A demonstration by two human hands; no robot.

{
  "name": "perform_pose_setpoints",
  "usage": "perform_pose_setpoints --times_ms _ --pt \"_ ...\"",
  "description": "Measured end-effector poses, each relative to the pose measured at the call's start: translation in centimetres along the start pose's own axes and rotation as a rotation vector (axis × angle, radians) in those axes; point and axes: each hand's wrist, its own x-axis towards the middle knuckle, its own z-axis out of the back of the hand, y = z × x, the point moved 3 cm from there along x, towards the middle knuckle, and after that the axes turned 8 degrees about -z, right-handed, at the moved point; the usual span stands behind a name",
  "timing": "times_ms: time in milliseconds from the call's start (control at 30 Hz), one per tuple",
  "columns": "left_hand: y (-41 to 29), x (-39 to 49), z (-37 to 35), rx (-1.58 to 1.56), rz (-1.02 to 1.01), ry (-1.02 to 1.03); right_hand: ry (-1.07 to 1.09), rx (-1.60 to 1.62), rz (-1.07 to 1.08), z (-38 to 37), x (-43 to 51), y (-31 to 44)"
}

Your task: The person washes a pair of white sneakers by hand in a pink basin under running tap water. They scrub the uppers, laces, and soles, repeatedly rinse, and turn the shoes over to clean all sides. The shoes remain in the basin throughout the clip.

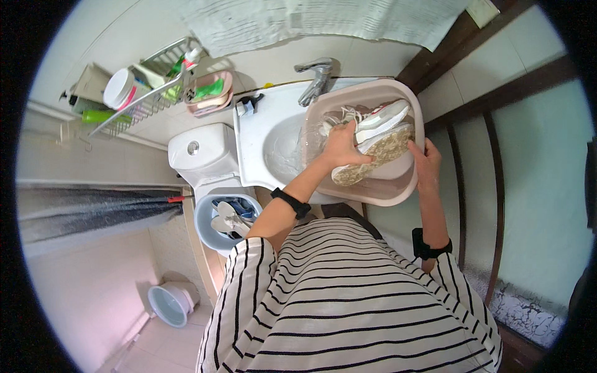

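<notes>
A pale pink plastic basin [415,186] rests tilted over the right side of the white washbasin [252,154]. In it lies a pair of sneakers: a white and grey one [382,116] with red trim, and one turned with its tan, patterned sole [387,151] up. My left hand [345,147] spans both sneakers, its thumb along the sole and its fingers by the laces. My right hand [426,161] grips the basin's right rim, the thumb over the edge near the end of the sole. Water stands or runs in the washbasin's bowl [284,149].
A chrome faucet [317,81] rises behind the basin. To the left are a toilet [205,149] and a blue bucket [200,224] with several shoes. A wire rack [140,105] holds bottles and a tub. Framed glass panels [531,186] stand on the right.
</notes>
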Motion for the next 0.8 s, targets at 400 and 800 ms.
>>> perform_pose_setpoints --times_ms 400,800 --pt "-1.0 -1.6 1.3 -0.164 0.134 -0.007 -0.101 -0.322 0.280 -1.5 -1.3 2.4" --pt "-1.5 -3.2 2.0 -0.097 0.017 -0.159 -0.226 -0.756 0.647 -6.0 -6.6 6.7"
